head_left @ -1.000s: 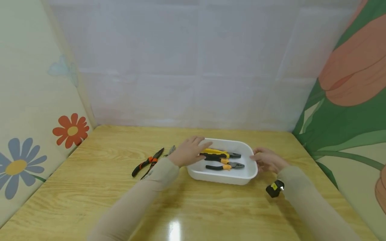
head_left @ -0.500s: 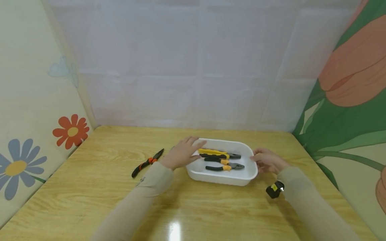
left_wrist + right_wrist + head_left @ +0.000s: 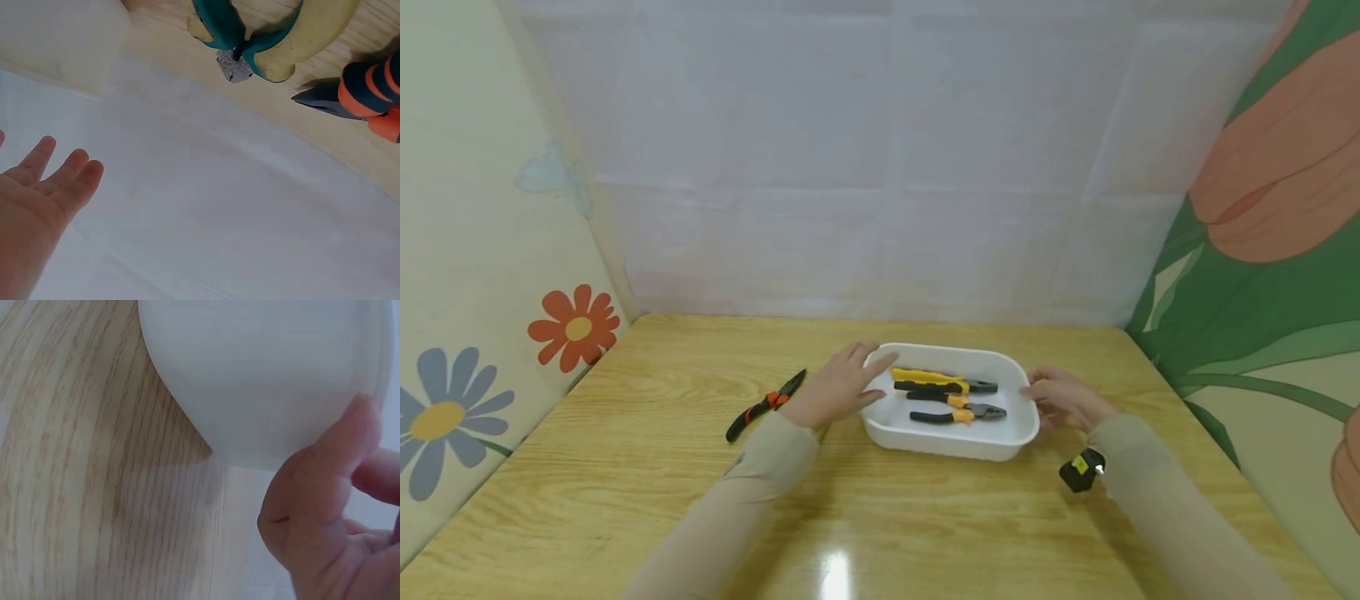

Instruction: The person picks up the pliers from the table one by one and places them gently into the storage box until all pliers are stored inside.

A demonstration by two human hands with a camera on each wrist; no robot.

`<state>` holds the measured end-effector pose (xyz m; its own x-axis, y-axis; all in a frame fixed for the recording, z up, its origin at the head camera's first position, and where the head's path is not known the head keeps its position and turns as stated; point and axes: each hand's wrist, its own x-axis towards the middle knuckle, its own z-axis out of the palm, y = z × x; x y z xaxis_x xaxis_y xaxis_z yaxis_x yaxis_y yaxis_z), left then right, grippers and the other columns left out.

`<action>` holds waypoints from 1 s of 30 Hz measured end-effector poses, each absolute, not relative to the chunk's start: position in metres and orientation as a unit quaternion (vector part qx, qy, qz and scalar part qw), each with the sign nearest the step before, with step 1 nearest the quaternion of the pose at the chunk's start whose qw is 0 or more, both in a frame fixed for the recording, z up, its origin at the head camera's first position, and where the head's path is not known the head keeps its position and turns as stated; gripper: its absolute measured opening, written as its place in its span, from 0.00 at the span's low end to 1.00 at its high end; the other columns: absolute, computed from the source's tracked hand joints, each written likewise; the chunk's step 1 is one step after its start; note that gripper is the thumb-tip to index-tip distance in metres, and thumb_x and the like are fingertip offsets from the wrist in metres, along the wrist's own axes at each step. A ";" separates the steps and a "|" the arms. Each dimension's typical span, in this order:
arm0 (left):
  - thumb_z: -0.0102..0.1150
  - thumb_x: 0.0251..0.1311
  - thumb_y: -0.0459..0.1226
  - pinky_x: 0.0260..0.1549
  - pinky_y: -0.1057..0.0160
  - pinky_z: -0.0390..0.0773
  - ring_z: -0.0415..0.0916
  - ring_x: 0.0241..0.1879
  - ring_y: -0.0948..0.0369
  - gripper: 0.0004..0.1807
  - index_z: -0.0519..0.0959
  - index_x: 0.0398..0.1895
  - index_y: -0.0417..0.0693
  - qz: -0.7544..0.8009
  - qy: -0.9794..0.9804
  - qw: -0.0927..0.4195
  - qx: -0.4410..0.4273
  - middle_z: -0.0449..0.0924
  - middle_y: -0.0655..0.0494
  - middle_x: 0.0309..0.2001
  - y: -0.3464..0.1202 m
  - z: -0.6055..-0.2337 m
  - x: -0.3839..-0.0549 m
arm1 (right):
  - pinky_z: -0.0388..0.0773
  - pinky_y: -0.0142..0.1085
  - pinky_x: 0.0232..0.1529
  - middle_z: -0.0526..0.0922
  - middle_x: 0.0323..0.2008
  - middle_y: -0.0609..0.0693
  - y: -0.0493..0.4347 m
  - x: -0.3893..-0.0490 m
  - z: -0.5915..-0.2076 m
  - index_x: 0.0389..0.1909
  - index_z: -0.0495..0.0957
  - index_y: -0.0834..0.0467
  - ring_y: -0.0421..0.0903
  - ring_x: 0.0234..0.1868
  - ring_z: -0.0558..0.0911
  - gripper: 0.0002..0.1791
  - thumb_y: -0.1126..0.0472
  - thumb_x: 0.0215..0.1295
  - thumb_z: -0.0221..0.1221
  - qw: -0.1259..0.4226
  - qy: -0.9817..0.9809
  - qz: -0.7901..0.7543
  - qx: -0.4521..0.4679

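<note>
A white plastic basin (image 3: 951, 450) sits on the table with two pliers in it. One is a yellow-and-black pair of pliers (image 3: 936, 381); below lies a pair of pliers with black-and-orange handles (image 3: 958, 412). My left hand (image 3: 833, 387) is at the basin's left end, fingers spread and holding nothing. At the opposite end my right hand (image 3: 1063, 398) grips the rim, thumb on top; the right wrist view shows its fingers bent beside the basin wall (image 3: 262, 381). Left of my left hand lie black-and-orange long-nose pliers (image 3: 767, 404).
Teal-and-yellow-handled pliers (image 3: 244, 44) lie on the table in the left wrist view, mostly hidden behind my left hand in the head view. A small black-and-yellow device (image 3: 1082, 469) is at my right wrist. White sheeting (image 3: 880, 167) hangs behind the wooden table (image 3: 925, 525).
My left hand has drawn leftward from over the basin, uncovering more of the yellow-and-black pliers and covering the pliers on the table beside it. The right hand stays at the rim.
</note>
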<state>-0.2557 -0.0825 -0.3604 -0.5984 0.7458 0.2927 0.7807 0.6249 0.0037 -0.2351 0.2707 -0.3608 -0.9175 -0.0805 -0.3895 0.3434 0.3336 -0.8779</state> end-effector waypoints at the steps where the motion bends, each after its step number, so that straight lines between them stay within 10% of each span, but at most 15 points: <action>1: 0.60 0.66 0.42 0.61 0.46 0.66 0.65 0.61 0.43 0.32 0.63 0.71 0.44 -0.064 -0.892 0.136 -0.426 0.65 0.35 0.63 -0.084 -0.362 -0.255 | 0.74 0.32 0.28 0.70 0.31 0.51 0.271 -0.235 -0.361 0.43 0.63 0.65 0.43 0.28 0.72 0.07 0.68 0.70 0.51 0.186 0.795 -0.571 0.082; 30: 0.61 0.65 0.39 0.61 0.39 0.62 0.59 0.65 0.37 0.34 0.63 0.72 0.46 -0.135 -0.928 0.093 -0.335 0.59 0.31 0.67 -0.135 -0.368 -0.246 | 0.74 0.33 0.28 0.70 0.34 0.52 0.273 -0.239 -0.362 0.44 0.64 0.64 0.44 0.30 0.72 0.08 0.67 0.70 0.51 0.190 0.796 -0.569 0.082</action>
<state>-0.2455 -0.1349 -0.3684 -0.7586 0.5965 0.2620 0.6464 0.7394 0.1884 -0.2391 0.2728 -0.3617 -0.9146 -0.0849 -0.3953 0.3467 0.3382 -0.8749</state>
